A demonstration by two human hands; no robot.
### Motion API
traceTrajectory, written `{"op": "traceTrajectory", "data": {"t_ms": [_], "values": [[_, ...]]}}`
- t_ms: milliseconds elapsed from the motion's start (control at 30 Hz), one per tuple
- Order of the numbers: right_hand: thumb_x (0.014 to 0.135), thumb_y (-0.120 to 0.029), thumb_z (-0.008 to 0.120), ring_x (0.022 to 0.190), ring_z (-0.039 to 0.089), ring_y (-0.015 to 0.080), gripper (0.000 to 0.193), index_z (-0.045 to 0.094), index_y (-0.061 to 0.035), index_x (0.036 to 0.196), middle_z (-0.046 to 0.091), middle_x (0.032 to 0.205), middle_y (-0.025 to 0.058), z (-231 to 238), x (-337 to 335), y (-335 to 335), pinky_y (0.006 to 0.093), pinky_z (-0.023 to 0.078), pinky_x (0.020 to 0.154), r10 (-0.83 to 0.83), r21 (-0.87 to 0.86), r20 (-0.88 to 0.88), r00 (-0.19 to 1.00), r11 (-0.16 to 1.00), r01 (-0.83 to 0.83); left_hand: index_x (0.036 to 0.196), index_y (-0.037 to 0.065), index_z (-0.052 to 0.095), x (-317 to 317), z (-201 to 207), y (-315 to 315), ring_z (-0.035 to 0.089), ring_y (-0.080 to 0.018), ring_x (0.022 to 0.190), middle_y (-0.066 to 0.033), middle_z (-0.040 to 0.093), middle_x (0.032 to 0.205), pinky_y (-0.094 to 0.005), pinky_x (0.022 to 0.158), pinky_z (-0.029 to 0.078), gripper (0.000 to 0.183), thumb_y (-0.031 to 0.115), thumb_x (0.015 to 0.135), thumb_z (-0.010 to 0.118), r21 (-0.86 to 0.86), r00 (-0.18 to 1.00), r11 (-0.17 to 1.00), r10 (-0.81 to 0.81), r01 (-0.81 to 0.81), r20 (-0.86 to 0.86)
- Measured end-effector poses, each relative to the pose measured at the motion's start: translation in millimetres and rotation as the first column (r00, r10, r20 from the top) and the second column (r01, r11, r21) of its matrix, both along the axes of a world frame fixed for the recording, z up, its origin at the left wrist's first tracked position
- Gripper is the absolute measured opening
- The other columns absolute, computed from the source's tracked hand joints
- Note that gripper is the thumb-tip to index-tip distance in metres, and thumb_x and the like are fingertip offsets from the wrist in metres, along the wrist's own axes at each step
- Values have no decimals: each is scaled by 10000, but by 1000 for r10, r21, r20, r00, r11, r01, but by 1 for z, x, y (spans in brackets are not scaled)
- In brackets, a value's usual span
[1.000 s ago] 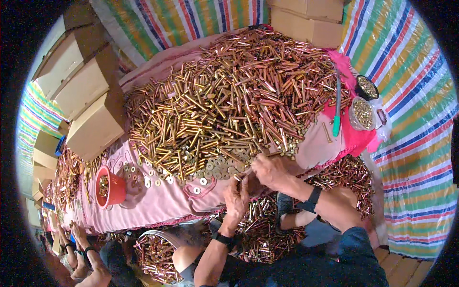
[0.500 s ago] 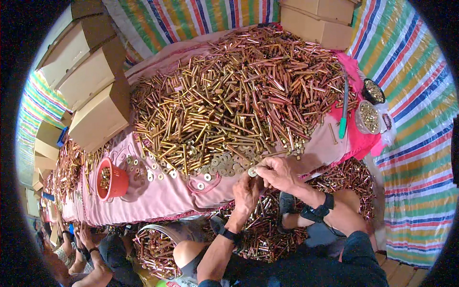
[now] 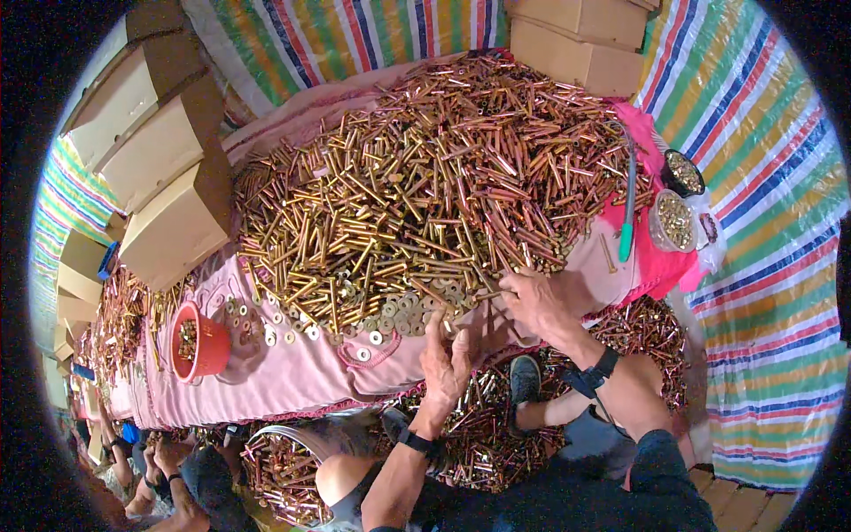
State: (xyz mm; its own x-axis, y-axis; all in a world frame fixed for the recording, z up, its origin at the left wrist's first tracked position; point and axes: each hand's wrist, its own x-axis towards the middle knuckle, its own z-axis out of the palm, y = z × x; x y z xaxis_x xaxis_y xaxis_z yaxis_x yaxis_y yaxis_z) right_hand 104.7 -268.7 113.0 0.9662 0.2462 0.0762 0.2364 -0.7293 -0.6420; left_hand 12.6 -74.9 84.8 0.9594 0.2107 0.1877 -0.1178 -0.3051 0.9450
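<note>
My left hand [image 3: 446, 362] is over the front edge of the pink cloth, palm turned inward. Its index finger and thumb point up and stand apart beside the flat washers [image 3: 403, 312]. No held thing shows between them. Farther right, my right hand [image 3: 534, 304] reaches over the cloth at the near edge of the bolt heap. Its fingers are bent, and a thin bolt [image 3: 486, 296] runs out leftward from the fingertips. The heap of brass-coloured bolts [image 3: 381, 213] spreads beyond both hands. One loose bolt [image 3: 608, 254] lies apart on the cloth to the right.
A red plastic basket [image 3: 209, 344] of small parts stands left. Cardboard boxes [image 3: 177, 226] are stacked behind it. At right lie a green-handled tool [image 3: 627, 241] and a clear tub [image 3: 658, 222] of nuts. More bolts [image 3: 496, 452] fill the space below the cloth, around my legs. Another person's hands [image 3: 168, 457] show lower left.
My hands were together at a washer and have moved apart. The right one went farther out to the heap's edge; the left one's index finger and thumb have spread. The view has shifted slightly.
</note>
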Motion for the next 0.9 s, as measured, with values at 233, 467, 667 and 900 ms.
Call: {"op": "traceTrajectory", "data": {"t_ms": [233,467,667,900], "values": [[876,-173,671,760,667,377,193,690,15,832,683,802,205,15,28,-23,449,514,697,-181,8,166,969,983,182,1130,31,626,2,-20,6,580,-320,724,-165,622,871,-399,664,468,202,180,1027,536,108,999,994,13,-18,43],[841,-272,722,581,607,387,362,644,46,687,596,651,277,12,33,-24,464,481,580,-262,-230,14,965,939,258,1093,26,655,8,-15,-3,654,-371,810,-182,665,920,-402,708,519,156,116,972,614,81,994,997,10,-18,104],[851,-263,751,636,647,195,304,686,27,786,677,686,116,-13,43,-39,379,503,590,-262,273,-134,956,917,290,1105,30,653,12,-18,-6,701,-373,887,-198,700,973,-404,756,557,175,127,960,641,75,995,996,-59,52,83],[911,-102,668,702,642,126,192,611,16,1051,682,858,79,25,-3,17,276,519,634,49,676,-177,983,732,85,1139,49,645,15,-31,-9,684,-400,846,-196,692,961,-439,695,547,209,122,943,655,176,990,982,-83,61,117]]}}
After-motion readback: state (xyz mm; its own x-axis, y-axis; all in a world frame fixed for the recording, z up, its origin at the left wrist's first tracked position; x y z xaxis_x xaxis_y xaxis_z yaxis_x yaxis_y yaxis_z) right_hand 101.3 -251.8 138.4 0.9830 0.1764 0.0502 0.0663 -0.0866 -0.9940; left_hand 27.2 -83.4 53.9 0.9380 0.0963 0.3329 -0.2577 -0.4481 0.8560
